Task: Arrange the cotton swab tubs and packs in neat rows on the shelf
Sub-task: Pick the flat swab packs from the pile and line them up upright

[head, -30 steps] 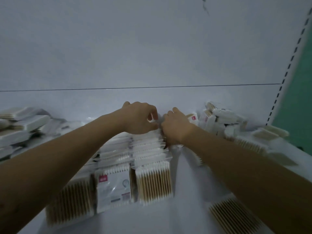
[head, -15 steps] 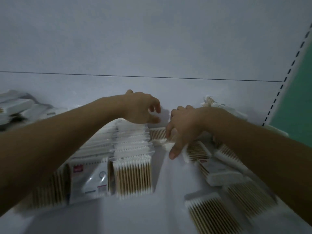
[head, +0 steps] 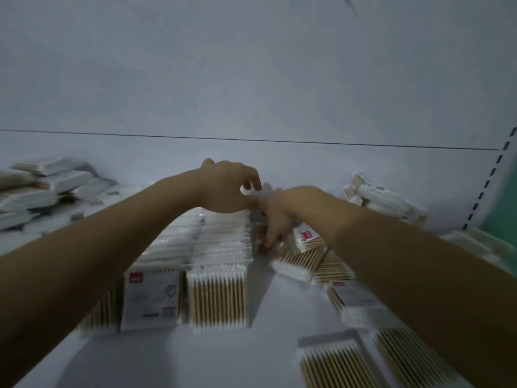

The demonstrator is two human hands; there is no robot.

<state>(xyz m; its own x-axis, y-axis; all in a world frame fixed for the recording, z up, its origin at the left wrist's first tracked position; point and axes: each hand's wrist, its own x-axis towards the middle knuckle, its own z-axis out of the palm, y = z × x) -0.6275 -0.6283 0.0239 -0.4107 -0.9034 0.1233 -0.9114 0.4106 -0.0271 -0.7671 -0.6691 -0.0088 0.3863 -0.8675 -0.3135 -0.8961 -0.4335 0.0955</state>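
A: Well, where are the cotton swab packs [head: 217,295] seen in the head view?
B: They are lined up in neat rows on the white shelf [head: 246,362], left of centre. The loose packs [head: 303,257] are scattered to the right.
A: And the hands?
B: The left hand [head: 228,189] is held over the rows' far end, fingers loosely curled, nothing grasped. The right hand [head: 278,214] is pointed down between the rows and the loose packs; its grip cannot be told.
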